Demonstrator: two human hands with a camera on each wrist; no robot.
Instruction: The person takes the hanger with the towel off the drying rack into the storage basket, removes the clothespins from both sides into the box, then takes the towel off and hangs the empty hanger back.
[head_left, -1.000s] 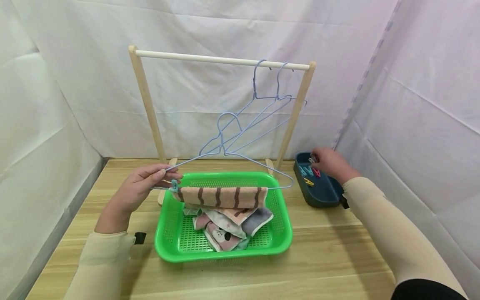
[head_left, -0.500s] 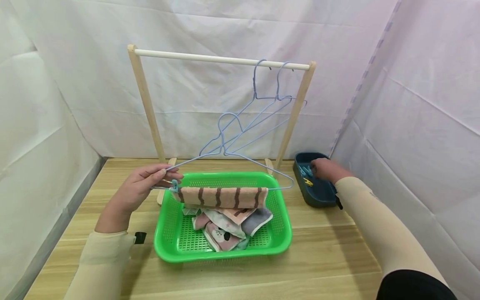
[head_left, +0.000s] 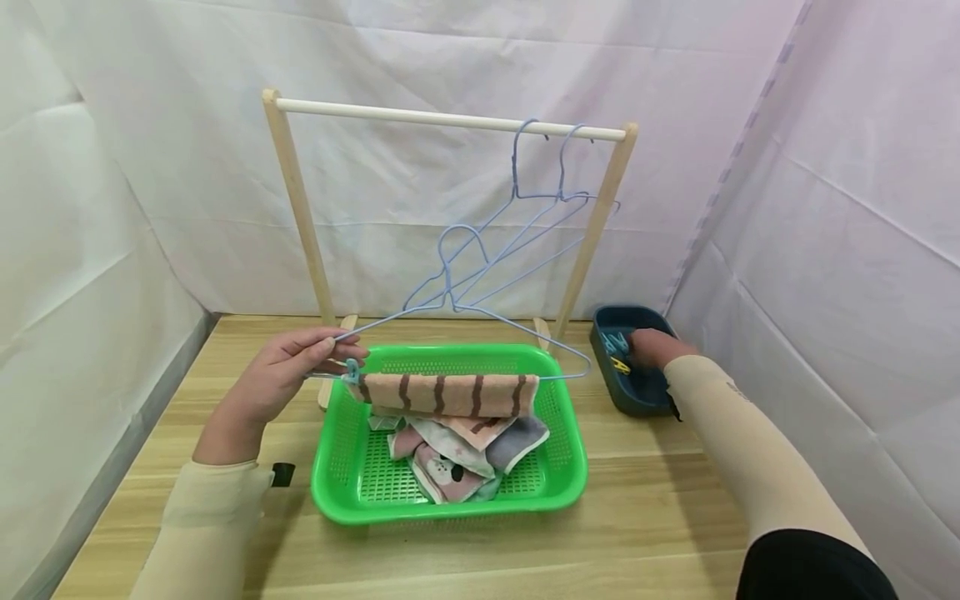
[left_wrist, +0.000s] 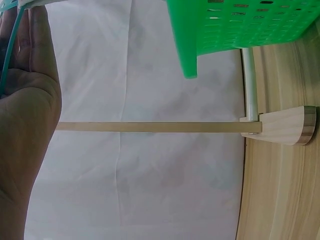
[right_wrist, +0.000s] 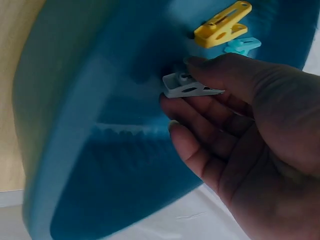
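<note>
In the head view my left hand [head_left: 273, 375] pinches the left corner of a blue wire hanger [head_left: 448, 287] between thumb and fingers. A striped tan towel [head_left: 450, 395] is draped over the hanger's lower bar, with a light-blue clothespin [head_left: 352, 372] at its left edge. At the right, my right hand [head_left: 658, 348] reaches into a dark blue tray [head_left: 626, 398]. The right wrist view shows it pinching a pale grey clothespin [right_wrist: 176, 89] between thumb and fingertips. A yellow clothespin [right_wrist: 217, 31] and a teal clothespin [right_wrist: 242, 45] lie in the tray beside the hand.
Below the hanger stands a green basket [head_left: 573, 467] with several folded cloths [head_left: 453, 458]. Behind it rises a wooden rack [head_left: 300, 200] with a white rod [head_left: 397, 113], from which blue hangers [head_left: 515, 167] hang at the right. White curtains surround the wooden table [head_left: 637, 517].
My right hand has shifted slightly within the tray, toward its near side. A red clothespin seen earlier beside it no longer shows. The left hand and hanger have stayed still.
</note>
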